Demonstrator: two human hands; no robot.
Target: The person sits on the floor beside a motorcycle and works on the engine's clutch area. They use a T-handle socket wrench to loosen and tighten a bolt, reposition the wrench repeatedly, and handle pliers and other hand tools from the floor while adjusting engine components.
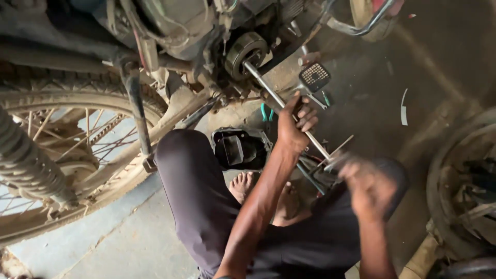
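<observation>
The left hand (295,124) is clenched mid-shaft around the long steel wrench (289,108), the blurred right hand (368,187) apparently gripping its near end, a stiff, heavy, likely oily bar socketed onto the motorcycle's round engine hub (247,51).

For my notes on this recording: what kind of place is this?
Probably a motorcycle repair shop. A motorcycle with a spoked wheel stands on a stained floor, the left hand grips a long metal tool set in the engine, and loose parts lie around.
</observation>
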